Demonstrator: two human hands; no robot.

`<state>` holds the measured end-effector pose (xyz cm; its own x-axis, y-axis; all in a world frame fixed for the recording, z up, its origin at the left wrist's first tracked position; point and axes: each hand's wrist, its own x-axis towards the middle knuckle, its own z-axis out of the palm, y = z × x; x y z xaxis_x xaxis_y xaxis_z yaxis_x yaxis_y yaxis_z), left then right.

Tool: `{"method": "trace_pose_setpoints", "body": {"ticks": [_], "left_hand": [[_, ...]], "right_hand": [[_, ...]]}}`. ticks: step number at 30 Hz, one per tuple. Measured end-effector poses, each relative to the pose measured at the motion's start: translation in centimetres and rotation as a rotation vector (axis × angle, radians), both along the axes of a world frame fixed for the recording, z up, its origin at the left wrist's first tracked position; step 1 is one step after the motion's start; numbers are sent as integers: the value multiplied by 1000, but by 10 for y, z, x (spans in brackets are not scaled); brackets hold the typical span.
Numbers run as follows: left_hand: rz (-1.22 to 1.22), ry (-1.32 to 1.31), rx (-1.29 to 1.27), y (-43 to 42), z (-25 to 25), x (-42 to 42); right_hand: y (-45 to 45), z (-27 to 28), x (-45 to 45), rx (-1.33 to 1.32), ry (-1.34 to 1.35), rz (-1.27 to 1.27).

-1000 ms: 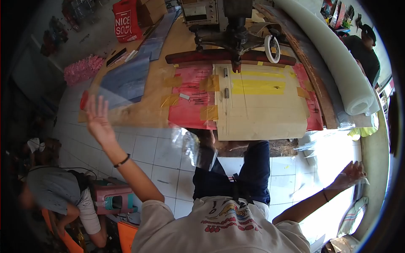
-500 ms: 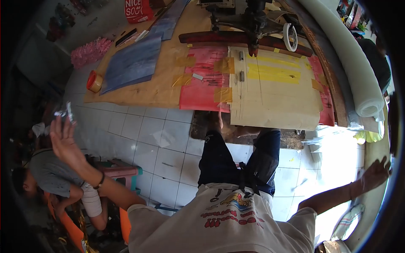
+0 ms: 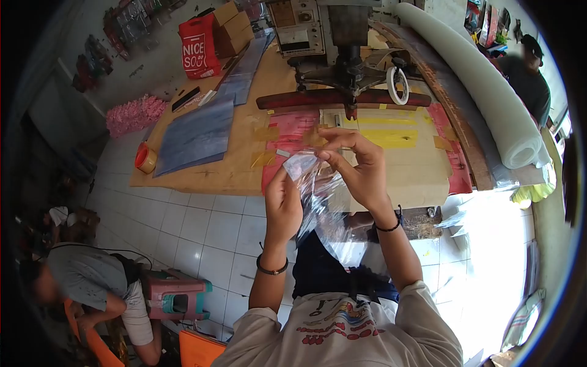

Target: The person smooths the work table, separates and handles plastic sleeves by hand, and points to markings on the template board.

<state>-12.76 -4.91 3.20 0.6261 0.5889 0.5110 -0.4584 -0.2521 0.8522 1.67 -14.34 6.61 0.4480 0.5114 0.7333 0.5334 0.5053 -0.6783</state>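
Both my hands are raised over the front edge of the workbench (image 3: 202, 177), with a clear plastic sheet (image 3: 324, 202) between them. My left hand (image 3: 284, 205) has its fingers closed on the sheet's upper left part. At the sheet's top edge, the thumb and fingers of my right hand (image 3: 361, 165) pinch it. The plastic hangs down, crinkled and shiny. Behind it lie a beige board (image 3: 403, 174) with yellow strips and a red sheet (image 3: 454, 147) with brown tape, under the dark bar of a press (image 3: 342, 98).
A blue sheet (image 3: 195, 131) and a tape roll (image 3: 145, 159) lie on the bench's left side. A white foam roll (image 3: 471, 79) runs along the right. One person (image 3: 92, 275) bends low at the left by a stool (image 3: 177, 295); another person (image 3: 523, 79) is at the far right.
Both hands have come in from wide apart at the sides to meet before the bench. The clear plastic is now held between them. The view has shifted too.
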Motion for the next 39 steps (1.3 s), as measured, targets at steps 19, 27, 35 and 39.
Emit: {"method": "trace_pose_setpoints", "body": {"ticks": [19, 27, 35, 39], "left_hand": [[-967, -56, -988, 26, -10, 23], [-653, 131, -615, 23, -4, 19], [-705, 135, -705, 2, -9, 15], [-874, -19, -947, 5, -23, 14]], "right_hand": [[-19, -18, 34, 122, -499, -189], [-39, -31, 37, 157, -312, -39], [-43, -27, 26, 20, -619, -302], [-41, -27, 28, 83, -658, -244]]}}
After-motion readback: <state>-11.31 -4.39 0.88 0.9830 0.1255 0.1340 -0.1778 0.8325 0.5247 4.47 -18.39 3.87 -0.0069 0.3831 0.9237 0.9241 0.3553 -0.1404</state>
